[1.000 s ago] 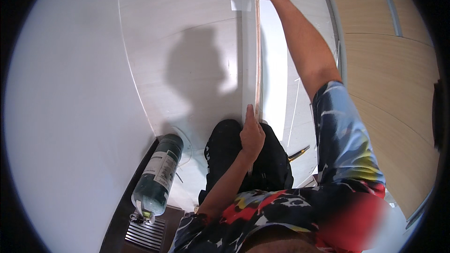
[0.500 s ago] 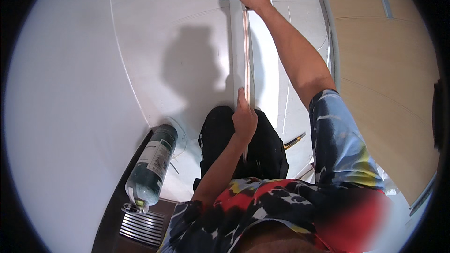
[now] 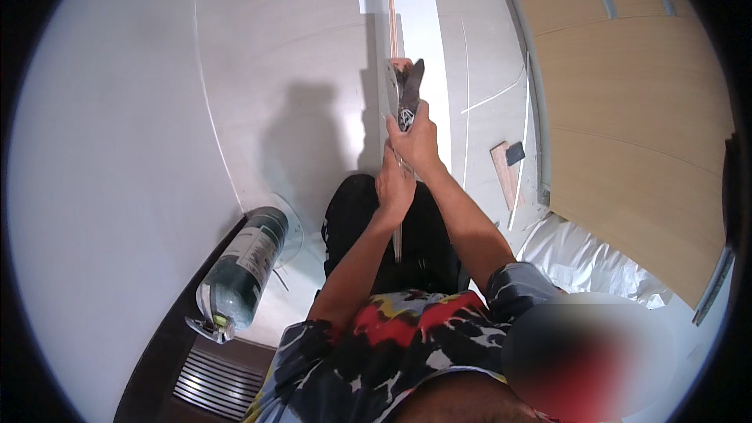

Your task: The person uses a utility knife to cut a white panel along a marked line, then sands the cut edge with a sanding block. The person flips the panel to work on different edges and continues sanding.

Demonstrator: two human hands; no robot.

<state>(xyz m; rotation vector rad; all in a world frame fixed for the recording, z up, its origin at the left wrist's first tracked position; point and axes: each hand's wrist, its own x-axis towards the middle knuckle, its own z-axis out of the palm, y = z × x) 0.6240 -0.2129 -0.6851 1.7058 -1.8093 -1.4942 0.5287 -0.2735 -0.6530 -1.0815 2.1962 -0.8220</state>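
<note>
A long white-faced plywood board (image 3: 392,12) stands on edge, its layered narrow side facing up and running from the far end back between my knees. My right hand (image 3: 419,142) is closed around a hand plane (image 3: 408,94) with a dark upright part and a reddish-brown front, which sits on the board's edge. Just nearer to me, my left hand (image 3: 395,194) grips the board, its fingertips close behind the plane. Both hands almost meet. The plane's underside is hidden.
A dark green gas cylinder (image 3: 249,262) lies at the left beside a metal grille (image 3: 215,380). White sheet (image 3: 433,47) lies under the board. To the right are a wood offcut (image 3: 505,172) with a dark block (image 3: 515,153), crumpled plastic (image 3: 591,258) and a large wooden panel (image 3: 627,141).
My right hand has drawn the plane back along the board's edge from the far end towards my left hand. My left hand stays on the board. My view has shifted slightly.
</note>
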